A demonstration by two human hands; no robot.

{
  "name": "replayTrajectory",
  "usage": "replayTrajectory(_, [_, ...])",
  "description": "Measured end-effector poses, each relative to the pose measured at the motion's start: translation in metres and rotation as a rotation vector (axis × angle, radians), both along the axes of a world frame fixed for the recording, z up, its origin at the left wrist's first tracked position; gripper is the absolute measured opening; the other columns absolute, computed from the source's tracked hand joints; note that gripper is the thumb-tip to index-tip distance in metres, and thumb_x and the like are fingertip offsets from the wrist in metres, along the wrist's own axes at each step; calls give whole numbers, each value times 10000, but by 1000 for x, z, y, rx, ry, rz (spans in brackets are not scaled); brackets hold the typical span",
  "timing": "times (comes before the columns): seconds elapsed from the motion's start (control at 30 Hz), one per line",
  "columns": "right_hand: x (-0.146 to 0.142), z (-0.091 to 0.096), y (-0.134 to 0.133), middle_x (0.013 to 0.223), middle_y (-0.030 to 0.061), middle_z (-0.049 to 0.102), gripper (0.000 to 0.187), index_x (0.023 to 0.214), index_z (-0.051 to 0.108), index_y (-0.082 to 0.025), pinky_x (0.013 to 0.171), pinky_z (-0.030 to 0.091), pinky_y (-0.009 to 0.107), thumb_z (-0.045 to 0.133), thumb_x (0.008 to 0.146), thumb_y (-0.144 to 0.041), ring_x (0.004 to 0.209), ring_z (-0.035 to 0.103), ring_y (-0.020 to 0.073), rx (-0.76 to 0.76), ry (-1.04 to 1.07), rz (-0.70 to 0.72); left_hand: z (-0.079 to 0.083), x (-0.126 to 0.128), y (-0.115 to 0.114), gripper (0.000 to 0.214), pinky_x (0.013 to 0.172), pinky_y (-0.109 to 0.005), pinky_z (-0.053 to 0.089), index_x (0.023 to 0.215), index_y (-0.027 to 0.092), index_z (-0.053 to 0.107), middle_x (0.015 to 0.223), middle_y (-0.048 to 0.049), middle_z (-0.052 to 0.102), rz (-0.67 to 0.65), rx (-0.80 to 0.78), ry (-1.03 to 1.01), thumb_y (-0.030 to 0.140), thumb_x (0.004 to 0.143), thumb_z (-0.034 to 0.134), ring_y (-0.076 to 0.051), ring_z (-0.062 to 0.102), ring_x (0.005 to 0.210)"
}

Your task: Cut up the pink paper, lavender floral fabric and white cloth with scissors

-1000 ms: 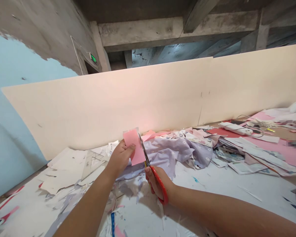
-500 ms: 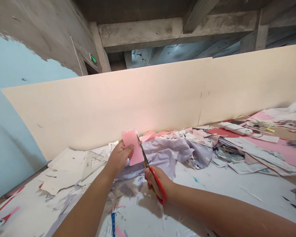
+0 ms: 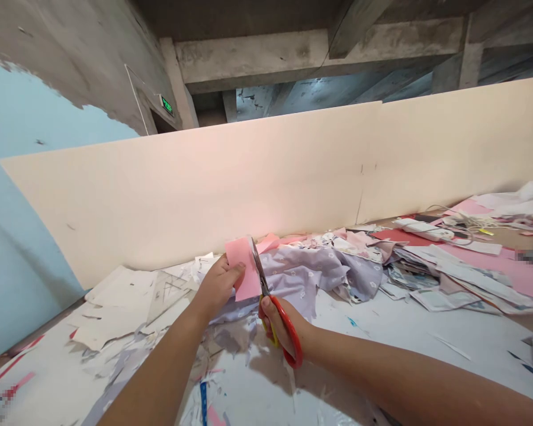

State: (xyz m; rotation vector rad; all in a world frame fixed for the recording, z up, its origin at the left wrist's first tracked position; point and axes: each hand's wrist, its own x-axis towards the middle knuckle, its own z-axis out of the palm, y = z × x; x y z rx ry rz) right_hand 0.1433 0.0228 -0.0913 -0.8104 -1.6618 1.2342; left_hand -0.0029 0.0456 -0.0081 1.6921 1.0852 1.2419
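Between the thumb and fingers of my left hand point(image 3: 220, 281) is a small pink piece of paper point(image 3: 244, 273), held upright above the table. My right hand point(image 3: 284, 322) grips a pair of scissors point(image 3: 288, 331) with one red and one yellow handle. The scissor blades point up and away, along the right edge of the pink paper. Whether the blades are fully closed is hard to make out. Just behind both hands lies a crumpled lilac cloth point(image 3: 293, 272) with small white flowers.
A clear set square point(image 3: 169, 290) lies on beige paper pieces point(image 3: 119, 296) to the left. Stacked paper pieces point(image 3: 444, 284) and a white power strip point(image 3: 424, 229) are at the right. A cream board point(image 3: 204, 189) stands along the back. A blue strip point(image 3: 204, 402) lies near the front.
The pink paper and my left hand have shifted slightly right and down. The scissors have moved a little with them, still at the paper's right edge.
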Motion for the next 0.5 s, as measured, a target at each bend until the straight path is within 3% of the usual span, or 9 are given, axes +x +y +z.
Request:
replayTrajectory(0.23, [-1,0,0,473,-30,355,520,650,410,-187,407,266,221,239,784,-659,420,324,90,4,-28,-61,1,5,-3,460,575,-267,420,1072,123,530,829,-72,645,-23,-32,-4,424,725,528,-161,567,629])
replayTrajectory(0.5, [3,5,-1,432,-42,315,506,632,405,-186,395,215,213,278,778,-654,420,281,86,0,-77,-109,-1,2,0,481,667,-320,441,1094,133,525,863,-87,654,-10,20,26,446,729,517,-192,589,708])
